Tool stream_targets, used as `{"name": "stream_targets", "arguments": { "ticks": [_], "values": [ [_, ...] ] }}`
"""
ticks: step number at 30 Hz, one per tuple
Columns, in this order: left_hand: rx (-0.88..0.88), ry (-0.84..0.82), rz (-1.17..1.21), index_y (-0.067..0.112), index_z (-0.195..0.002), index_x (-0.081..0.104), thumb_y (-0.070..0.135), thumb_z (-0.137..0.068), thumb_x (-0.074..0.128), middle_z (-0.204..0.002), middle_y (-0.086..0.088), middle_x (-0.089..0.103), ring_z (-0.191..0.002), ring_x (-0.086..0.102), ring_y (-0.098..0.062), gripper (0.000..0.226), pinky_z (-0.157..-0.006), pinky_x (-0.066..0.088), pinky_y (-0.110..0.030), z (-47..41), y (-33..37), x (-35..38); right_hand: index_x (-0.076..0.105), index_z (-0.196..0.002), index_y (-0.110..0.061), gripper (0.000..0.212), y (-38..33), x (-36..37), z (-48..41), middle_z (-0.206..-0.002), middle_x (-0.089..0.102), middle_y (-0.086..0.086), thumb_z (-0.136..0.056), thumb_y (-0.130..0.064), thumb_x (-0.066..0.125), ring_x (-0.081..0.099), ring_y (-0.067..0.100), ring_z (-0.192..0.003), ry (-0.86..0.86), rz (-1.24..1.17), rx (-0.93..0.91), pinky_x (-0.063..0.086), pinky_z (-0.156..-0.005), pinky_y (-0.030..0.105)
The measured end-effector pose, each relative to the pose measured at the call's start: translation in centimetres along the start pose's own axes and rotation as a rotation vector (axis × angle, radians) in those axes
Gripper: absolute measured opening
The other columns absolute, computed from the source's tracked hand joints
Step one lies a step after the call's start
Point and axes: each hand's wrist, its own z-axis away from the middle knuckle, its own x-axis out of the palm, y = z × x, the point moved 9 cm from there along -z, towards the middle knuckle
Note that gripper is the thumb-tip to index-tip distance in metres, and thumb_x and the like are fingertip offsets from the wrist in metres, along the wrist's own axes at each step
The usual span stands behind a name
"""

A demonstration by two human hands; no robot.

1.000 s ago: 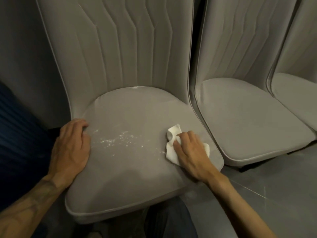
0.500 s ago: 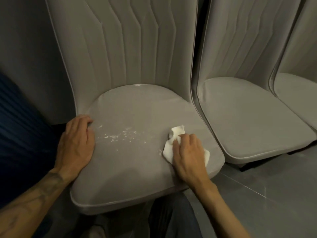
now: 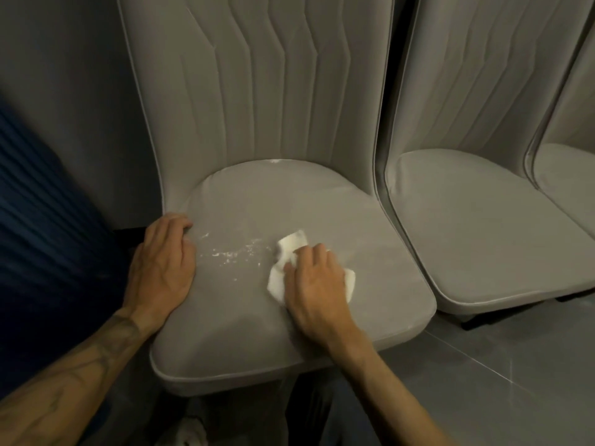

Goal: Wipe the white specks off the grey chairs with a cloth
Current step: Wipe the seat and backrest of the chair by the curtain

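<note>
A grey padded chair (image 3: 370, 239) stands in front of me, its seat filling the middle of the view. White specks (image 3: 233, 251) lie scattered on the left half of the seat, and a small white patch (image 3: 275, 161) sits at the back seam. My right hand (image 3: 314, 284) presses a crumpled white cloth (image 3: 283, 262) flat on the seat, just right of the specks. My left hand (image 3: 161, 268) rests palm down on the seat's left edge, fingers curled over the rim, holding nothing.
A second grey chair (image 3: 476, 226) stands close on the right, and part of a third (image 3: 566, 169) beyond it. Dark blue fabric (image 3: 42, 226) fills the left side. Grey floor tiles (image 3: 502, 375) show at lower right. My legs are under the seat's front edge.
My right hand has slid the cloth leftward across the seat, closer to the specks. The left hand stays on the seat's left edge. The view has shifted.
</note>
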Motion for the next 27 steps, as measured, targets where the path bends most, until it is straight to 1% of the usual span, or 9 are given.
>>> {"name": "stream_targets", "arguments": {
  "ticks": [2, 4, 8, 10, 13, 15, 21, 25, 27],
  "values": [
    [-0.001, -0.006, -0.001, 0.009, -0.132, 0.051, 0.027, -0.104, 0.029, -0.140, -0.012, 0.052, -0.129, 0.046, -0.031, 0.040, -0.105, 0.046, -0.052, 0.0, -0.1, 0.0, 0.049, -0.100, -0.016, 0.031, -2.6, 0.8, 1.3, -0.098, 0.048, 0.007, -0.105, -0.034, 0.025, 0.041, 0.025, -0.084, -0.046, -0.022, -0.195, 0.036, -0.076, 0.043],
    [-0.001, -0.008, -0.002, 0.008, -0.132, 0.051, 0.026, -0.104, 0.029, -0.140, -0.013, 0.052, -0.129, 0.046, -0.031, 0.039, -0.105, 0.046, -0.051, 0.1, -0.1, 0.1, 0.049, -0.102, -0.015, 0.028, -1.0, 0.3, 0.2, -0.100, 0.048, 0.007, -0.105, -0.034, 0.028, 0.043, 0.026, -0.086, -0.051, -0.045, -0.253, 0.037, -0.079, 0.042],
    [-0.019, -0.001, -0.005, 0.004, -0.131, 0.053, 0.023, -0.104, 0.031, -0.141, -0.016, 0.053, -0.131, 0.047, -0.033, 0.041, -0.108, 0.045, -0.050, 0.0, -0.1, 0.2, 0.050, -0.109, -0.009, 0.028, 4.5, 0.0, -5.0, -0.109, 0.050, 0.013, -0.105, -0.029, 0.031, 0.048, 0.033, -0.096, -0.037, 0.073, -0.002, 0.036, -0.084, 0.044],
    [-0.017, 0.000, -0.013, 0.003, -0.131, 0.054, 0.022, -0.104, 0.032, -0.142, -0.016, 0.054, -0.131, 0.048, -0.034, 0.040, -0.109, 0.045, -0.050, 0.0, -0.1, 0.1, 0.049, -0.109, -0.010, 0.027, 2.6, 0.6, -5.5, -0.110, 0.050, 0.013, -0.104, -0.030, 0.031, 0.047, 0.033, -0.095, -0.032, 0.095, 0.018, 0.034, -0.081, 0.044],
    [-0.026, -0.013, -0.005, 0.002, -0.132, 0.055, 0.023, -0.104, 0.031, -0.145, -0.017, 0.053, -0.135, 0.048, -0.034, 0.042, -0.111, 0.044, -0.050, 0.0, -0.2, 0.1, 0.049, -0.100, -0.014, 0.024, -4.8, 2.5, -2.5, -0.100, 0.050, 0.011, -0.103, -0.033, 0.034, 0.045, 0.031, -0.086, -0.065, -0.066, -0.321, 0.033, -0.076, 0.043],
    [-0.016, -0.014, 0.003, 0.001, -0.132, 0.055, 0.022, -0.106, 0.031, -0.147, -0.017, 0.052, -0.138, 0.047, -0.033, 0.041, -0.115, 0.042, -0.048, 0.1, -0.3, 0.2, 0.047, -0.097, -0.014, 0.024, -5.1, 2.4, -2.3, -0.098, 0.050, 0.010, -0.104, -0.034, 0.036, 0.045, 0.030, -0.085, -0.086, -0.117, -0.445, 0.034, -0.078, 0.042],
    [-0.024, -0.037, 0.032, 0.003, -0.142, 0.052, 0.014, -0.111, 0.039, -0.156, -0.013, 0.047, -0.147, 0.040, -0.027, 0.036, -0.125, 0.026, -0.035, -0.2, -1.1, 0.6, 0.048, -0.114, -0.006, 0.034, 0.1, 3.1, -11.0, -0.117, 0.051, 0.017, -0.105, -0.032, 0.029, 0.048, 0.036, -0.102, -0.086, 0.114, -0.111, 0.036, -0.091, 0.045],
    [-0.034, -0.050, 0.013, 0.002, -0.143, 0.053, 0.017, -0.111, 0.041, -0.155, -0.015, 0.048, -0.145, 0.044, -0.031, 0.037, -0.124, 0.031, -0.042, 0.3, -0.8, 0.3, 0.049, -0.101, -0.011, 0.028, -6.5, 4.1, -5.6, -0.101, 0.051, 0.014, -0.104, -0.035, 0.034, 0.047, 0.034, -0.088, -0.106, -0.127, -0.422, 0.037, -0.080, 0.045],
    [-0.070, -0.039, 0.016, 0.004, -0.148, 0.050, 0.021, -0.111, 0.040, -0.161, -0.015, 0.042, -0.148, 0.040, -0.030, 0.042, -0.126, 0.027, -0.041, 0.8, -0.9, 0.0, 0.046, -0.096, -0.014, 0.026, -6.4, 3.5, -5.0, -0.097, 0.049, 0.011, -0.104, -0.036, 0.034, 0.046, 0.031, -0.085, -0.145, -0.190, -0.518, 0.036, -0.080, 0.043]
  ]
}}
